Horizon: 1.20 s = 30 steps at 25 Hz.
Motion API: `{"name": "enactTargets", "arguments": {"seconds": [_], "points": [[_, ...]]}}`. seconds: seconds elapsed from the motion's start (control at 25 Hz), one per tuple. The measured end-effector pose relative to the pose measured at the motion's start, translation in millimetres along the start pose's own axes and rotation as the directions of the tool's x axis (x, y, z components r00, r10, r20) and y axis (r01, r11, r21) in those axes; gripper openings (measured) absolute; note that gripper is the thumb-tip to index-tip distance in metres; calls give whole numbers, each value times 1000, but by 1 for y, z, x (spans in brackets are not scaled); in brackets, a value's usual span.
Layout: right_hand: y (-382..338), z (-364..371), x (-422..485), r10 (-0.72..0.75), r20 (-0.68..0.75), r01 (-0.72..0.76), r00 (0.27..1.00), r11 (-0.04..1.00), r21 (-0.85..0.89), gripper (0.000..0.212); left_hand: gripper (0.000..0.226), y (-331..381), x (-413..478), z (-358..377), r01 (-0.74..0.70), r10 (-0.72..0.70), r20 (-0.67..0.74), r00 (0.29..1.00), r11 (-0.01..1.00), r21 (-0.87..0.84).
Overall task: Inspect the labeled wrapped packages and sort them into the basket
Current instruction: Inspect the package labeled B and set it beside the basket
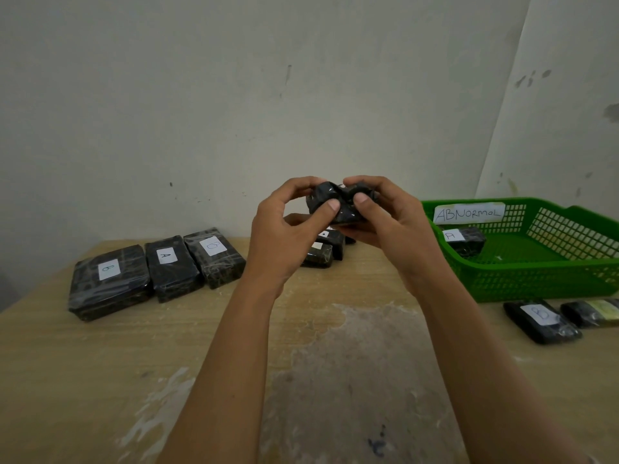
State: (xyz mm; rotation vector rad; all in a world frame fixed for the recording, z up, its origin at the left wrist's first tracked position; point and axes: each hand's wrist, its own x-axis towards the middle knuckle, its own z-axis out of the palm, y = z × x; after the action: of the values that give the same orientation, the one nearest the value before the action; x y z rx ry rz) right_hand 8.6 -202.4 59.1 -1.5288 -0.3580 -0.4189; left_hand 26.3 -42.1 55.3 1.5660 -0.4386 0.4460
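On the worn wooden surface (234, 346) nearest me, pale scuffed patches and a small blue ink mark (377, 445) show between my bare forearms. To my right, near the edge, lie a black package marked B (542, 321) and, just beside it, another with a yellowish patch (594, 313), partly cut off by the frame.

Above the middle of the surface I hold a small dark package (341, 204) in the air with both hands. My left hand (284, 236) and right hand (395, 226) are clenched on it from either side, thumbs pressing into its near face and fingers (301, 182) curled over the top, so the glossy wrap is dented and crumpled. I cannot see any label on it.

Further left, three bigger wrapped packages lie side by side, touching: one marked 8 (109, 283), one marked A (172, 267), one whose mark I cannot read for sure (214, 257). Behind my hands, a few smaller labelled packages (321, 254) are stacked together, partly hidden.

To the right sits the green basket (536, 279) with a paper label reading "ABNORMOL" (469, 213) on its far wall. One package marked A (465, 241) lies inside, at the left end. Beyond all this is a stained pale wall (301, 95).
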Motion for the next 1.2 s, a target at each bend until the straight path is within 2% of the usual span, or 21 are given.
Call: {"name": "enactTargets", "arguments": {"seconds": [0.36, 0.44, 0.52, 0.6, 0.68, 0.76, 0.8, 0.88, 0.96, 1.04, 1.2], "points": [[1, -5, 0, 14, 70, -12, 997, 1000, -15, 28, 22, 0, 0, -1, -14, 14, -27, 1000, 1000, 15], [1, -7, -1, 5, 103, -1, 995, 999, -39, 31, 37, 5, -2, 0, 76, -75, 20, 997, 997, -34], [0, -8, -2, 0, 177, 13, 984, 997, -71, 35, 59, 10, -3, 0, 243, -241, 27, 970, 965, -101], [0, -9, -3, 25, 267, -4, 963, 997, -80, 37, 55, 11, -2, -2, 356, -359, 17, 933, 920, -163], [0, -10, -5, 74, 374, -59, 925, 997, -53, 40, 43, 9, -2, -6, 373, -381, -2, 925, 907, -195], [1, -8, -5, 116, 419, -103, 900, 993, -53, 49, 45, 5, 0, -10, 354, -364, -15, 931, 915, -192], [2, -7, -4, 134, 376, -117, 917, 991, -67, 52, 50, 2, 0, -11, 336, -343, -8, 939, 925, -180], [5, -3, -1, 151, 183, -128, 971, 983, -136, 56, 59, -2, 1, -14, 289, -289, 22, 957, 947, -139], [8, -2, 2, 147, 35, -137, 988, 970, -202, 65, 64, -5, 0, -14, 244, -239, 69, 969, 967, -74], [10, -4, 3, 140, 2, -136, 990, 969, -207, 67, 66, -4, -1, -13, 214, -210, 132, 969, 977, -15], [12, -7, 4, 56, -11, -57, 998, 967, -249, 41, 54, 1, -3, -5, 134, -154, 196, 969, 985, 111]]}}
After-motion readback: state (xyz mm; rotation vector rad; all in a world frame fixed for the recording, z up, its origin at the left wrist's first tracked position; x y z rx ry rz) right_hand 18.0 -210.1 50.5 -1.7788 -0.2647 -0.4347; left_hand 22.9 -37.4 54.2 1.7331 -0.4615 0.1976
